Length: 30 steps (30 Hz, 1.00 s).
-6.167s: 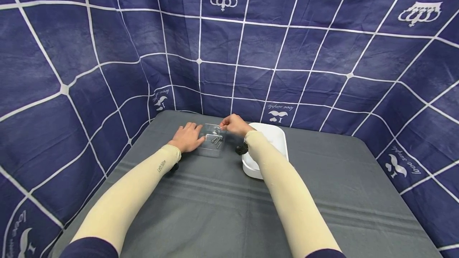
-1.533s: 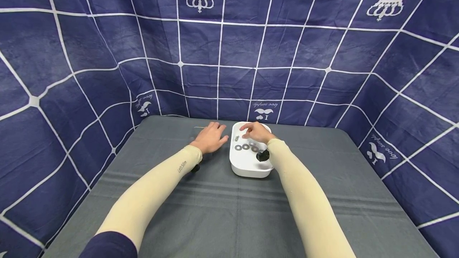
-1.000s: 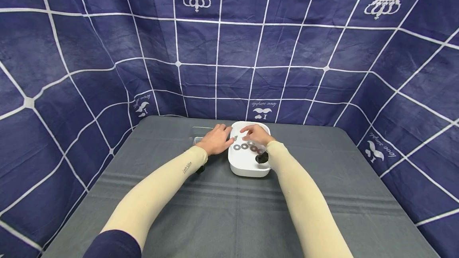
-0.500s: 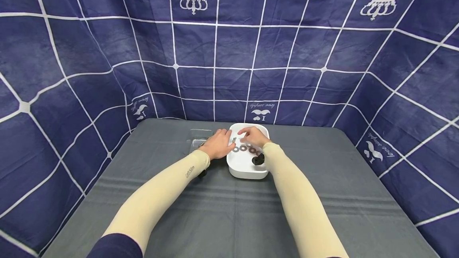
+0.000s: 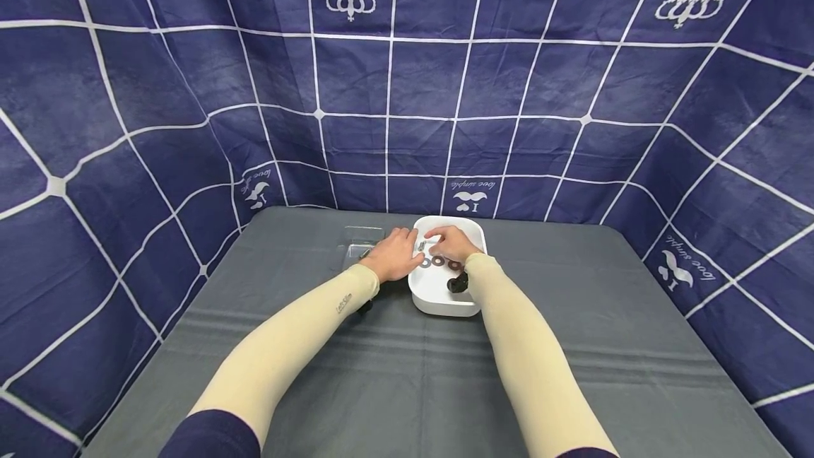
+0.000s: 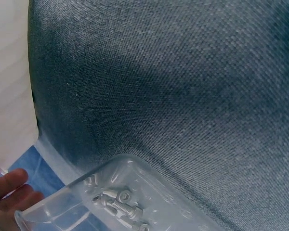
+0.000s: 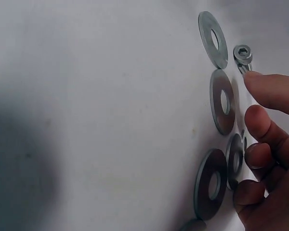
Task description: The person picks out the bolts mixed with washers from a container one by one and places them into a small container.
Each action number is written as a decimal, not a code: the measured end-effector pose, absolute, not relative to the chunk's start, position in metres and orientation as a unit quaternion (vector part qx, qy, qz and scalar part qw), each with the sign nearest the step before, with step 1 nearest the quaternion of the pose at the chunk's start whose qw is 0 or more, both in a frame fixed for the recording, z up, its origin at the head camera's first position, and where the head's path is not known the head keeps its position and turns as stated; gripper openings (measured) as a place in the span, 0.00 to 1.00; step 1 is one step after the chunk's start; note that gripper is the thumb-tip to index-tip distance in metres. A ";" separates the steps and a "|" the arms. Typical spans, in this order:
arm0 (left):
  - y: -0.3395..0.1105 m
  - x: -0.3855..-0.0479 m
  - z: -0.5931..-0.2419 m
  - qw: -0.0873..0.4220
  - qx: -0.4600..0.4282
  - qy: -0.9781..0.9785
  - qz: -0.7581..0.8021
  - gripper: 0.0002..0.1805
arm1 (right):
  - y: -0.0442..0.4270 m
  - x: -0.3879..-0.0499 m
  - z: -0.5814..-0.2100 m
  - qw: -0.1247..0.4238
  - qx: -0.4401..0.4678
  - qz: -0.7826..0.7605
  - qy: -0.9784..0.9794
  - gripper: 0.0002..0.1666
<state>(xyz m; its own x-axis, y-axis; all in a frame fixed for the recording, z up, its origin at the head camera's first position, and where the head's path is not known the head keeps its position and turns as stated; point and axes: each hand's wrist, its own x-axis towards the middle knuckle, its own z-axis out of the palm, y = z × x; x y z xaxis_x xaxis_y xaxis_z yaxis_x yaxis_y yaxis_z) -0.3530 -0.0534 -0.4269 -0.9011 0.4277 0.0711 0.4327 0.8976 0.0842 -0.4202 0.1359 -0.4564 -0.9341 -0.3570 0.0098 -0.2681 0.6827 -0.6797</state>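
Note:
My left hand point(image 5: 396, 254) lies at the left rim of a white tray point(image 5: 445, 299), fingers extended. In the left wrist view its fingertips point(image 6: 12, 185) are beside the tray's white wall. My right hand point(image 5: 450, 242) is over the tray, fingers loosely bent and thumb apart from them. In the right wrist view its fingertips point(image 7: 260, 120) hover near several flat washers point(image 7: 222, 102) and a socket-head bolt point(image 7: 242, 54); one digit overlaps the bolt's shank, and contact is unclear. A clear plastic box point(image 6: 135, 168) with several bolts point(image 6: 120, 204) stands left, partly behind my left hand.
The tray and the clear box sit on a grey cloth-covered table point(image 5: 420, 387). Behind and at both sides hangs a blue curtain point(image 5: 420, 83) with white lines. A small black wrist camera point(image 5: 458, 283) hangs beneath my right wrist, over the tray.
My right hand has gone from the clear box to the tray, hovering there over the last second or so. My left hand has moved right, from the box to the tray's left rim.

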 end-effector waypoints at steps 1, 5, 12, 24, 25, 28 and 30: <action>-0.053 -0.353 -0.426 0.027 -0.221 -0.974 -0.049 0.37 | 0.136 -0.421 -0.457 0.059 -0.172 -0.360 0.915 0.24; -0.052 -0.352 -0.423 0.028 -0.223 -0.973 -0.050 0.37 | 0.135 -0.421 -0.456 0.051 -0.170 -0.354 0.918 0.24; -0.051 -0.352 -0.426 0.028 -0.221 -0.974 -0.045 0.36 | 0.130 -0.415 -0.453 0.051 -0.160 -0.334 0.928 0.24; -0.052 -0.353 -0.429 0.037 -0.222 -0.973 -0.047 0.36 | 0.130 -0.421 -0.459 0.035 -0.166 -0.318 0.933 0.19; -0.052 -0.353 -0.429 0.038 -0.222 -0.973 -0.046 0.36 | 0.130 -0.421 -0.459 0.030 -0.167 -0.319 0.932 0.19; -0.052 -0.352 -0.428 0.035 -0.221 -0.974 -0.044 0.36 | 0.129 -0.421 -0.459 0.024 -0.163 -0.318 0.934 0.16; -0.052 -0.352 -0.428 0.032 -0.219 -0.974 -0.047 0.36 | 0.128 -0.420 -0.458 0.025 -0.159 -0.315 0.935 0.14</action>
<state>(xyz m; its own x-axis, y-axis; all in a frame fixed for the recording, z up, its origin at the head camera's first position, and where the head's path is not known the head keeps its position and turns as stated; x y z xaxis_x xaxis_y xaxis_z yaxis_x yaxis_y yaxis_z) -0.3523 -0.0521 -0.4283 -0.9021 0.4234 0.0834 0.4295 0.8998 0.0768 -0.4198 0.1280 -0.4584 -0.9480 -0.3137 0.0534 -0.2822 0.7511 -0.5968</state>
